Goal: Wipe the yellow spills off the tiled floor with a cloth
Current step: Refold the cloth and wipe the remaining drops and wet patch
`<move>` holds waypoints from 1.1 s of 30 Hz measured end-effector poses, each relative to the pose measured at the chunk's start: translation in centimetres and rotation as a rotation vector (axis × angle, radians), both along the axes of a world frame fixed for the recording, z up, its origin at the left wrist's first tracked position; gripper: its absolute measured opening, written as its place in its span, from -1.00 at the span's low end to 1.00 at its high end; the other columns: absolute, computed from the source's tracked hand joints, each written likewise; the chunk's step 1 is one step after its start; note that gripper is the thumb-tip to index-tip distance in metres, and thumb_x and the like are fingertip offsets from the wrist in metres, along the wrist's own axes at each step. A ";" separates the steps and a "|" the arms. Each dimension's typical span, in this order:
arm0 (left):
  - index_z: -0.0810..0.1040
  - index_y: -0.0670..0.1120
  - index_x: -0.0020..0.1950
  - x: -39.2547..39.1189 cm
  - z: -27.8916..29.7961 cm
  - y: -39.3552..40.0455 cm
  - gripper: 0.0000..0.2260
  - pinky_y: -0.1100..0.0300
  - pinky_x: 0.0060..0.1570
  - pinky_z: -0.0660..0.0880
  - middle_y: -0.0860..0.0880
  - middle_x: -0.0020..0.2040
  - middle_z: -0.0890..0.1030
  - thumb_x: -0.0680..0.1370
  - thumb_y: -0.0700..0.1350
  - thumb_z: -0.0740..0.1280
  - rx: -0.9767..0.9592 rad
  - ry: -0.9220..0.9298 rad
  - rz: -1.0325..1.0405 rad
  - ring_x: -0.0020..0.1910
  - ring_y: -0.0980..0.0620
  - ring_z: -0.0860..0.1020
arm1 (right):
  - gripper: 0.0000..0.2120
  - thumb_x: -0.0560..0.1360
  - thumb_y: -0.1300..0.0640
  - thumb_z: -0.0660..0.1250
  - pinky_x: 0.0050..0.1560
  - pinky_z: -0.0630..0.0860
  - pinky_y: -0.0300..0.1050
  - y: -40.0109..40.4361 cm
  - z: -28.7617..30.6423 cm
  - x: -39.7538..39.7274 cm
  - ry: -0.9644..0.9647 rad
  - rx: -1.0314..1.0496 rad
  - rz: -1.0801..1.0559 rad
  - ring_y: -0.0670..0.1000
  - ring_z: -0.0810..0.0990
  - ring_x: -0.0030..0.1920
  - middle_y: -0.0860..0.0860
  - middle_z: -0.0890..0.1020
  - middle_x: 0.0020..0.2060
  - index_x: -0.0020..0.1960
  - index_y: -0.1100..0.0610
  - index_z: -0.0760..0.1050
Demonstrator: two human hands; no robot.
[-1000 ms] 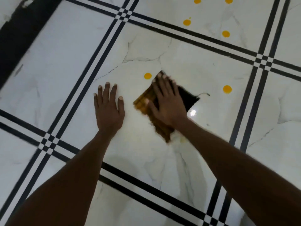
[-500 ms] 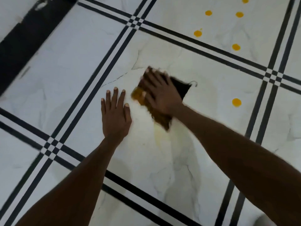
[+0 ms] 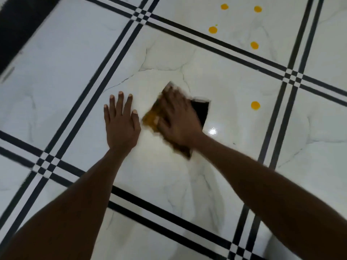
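My right hand (image 3: 177, 117) lies flat on a dark cloth (image 3: 201, 111) stained yellow-brown along its left edge, pressing it onto the white marble tile (image 3: 234, 87). Its fingers are spread and blurred by motion. My left hand (image 3: 121, 124) rests palm-down on the same tile just left of the cloth, fingers straight. One round yellow spill (image 3: 255, 105) sits on this tile to the right of the cloth. Several more yellow spots (image 3: 213, 30) dot the tile beyond the black stripes.
Double black stripes (image 3: 287, 117) border each tile and cross at checkered corners (image 3: 292, 77). A dark strip (image 3: 16, 32) runs along the far left top. A bright light reflection (image 3: 212, 131) shines on the floor by my right wrist.
The yellow spot that lay just ahead of the cloth one second ago is gone. My right hand slid the cloth forward-left over it, then back toward the right. My left hand stayed planted.
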State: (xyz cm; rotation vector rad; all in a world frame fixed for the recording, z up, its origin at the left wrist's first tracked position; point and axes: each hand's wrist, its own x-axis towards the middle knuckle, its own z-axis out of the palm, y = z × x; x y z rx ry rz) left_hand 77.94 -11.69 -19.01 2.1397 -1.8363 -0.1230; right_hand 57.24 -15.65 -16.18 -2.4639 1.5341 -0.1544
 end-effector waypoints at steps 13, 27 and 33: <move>0.21 -0.07 0.66 0.1 -0.4 0.0 -0.50 -0.24 0.64 -0.02 -0.16 0.68 0.18 0.73 0.03 -0.01 0.005 -0.030 -0.014 0.68 -0.24 0.07 | -0.31 0.68 -0.25 0.05 0.67 -0.03 0.30 0.4 -1.0 -10.4 0.041 -0.060 -0.374 0.20 0.11 0.69 0.15 0.17 0.68 0.68 0.12 0.15; 0.10 -0.04 0.69 -4.3 -0.9 -6.6 -0.45 -0.25 0.64 -0.07 -0.11 0.69 0.14 0.72 0.13 -0.04 0.004 -0.078 -0.118 0.69 -0.22 0.03 | -0.26 0.68 -0.28 -0.10 0.66 -0.12 0.37 -8.7 -0.8 -17.9 0.068 -0.038 -0.578 0.21 -0.03 0.71 0.17 0.05 0.70 0.71 0.15 0.03; 0.09 -0.03 0.70 -4.1 -0.6 -6.5 -0.46 -0.26 0.63 -0.03 -0.07 0.71 0.09 0.73 0.12 -0.03 0.036 -0.074 -0.104 0.70 -0.16 -0.03 | -0.33 0.71 -0.23 0.09 0.68 -0.09 0.26 1.1 -0.2 -12.9 0.078 -0.009 0.419 0.11 -0.06 0.72 0.05 0.03 0.71 0.71 0.05 0.04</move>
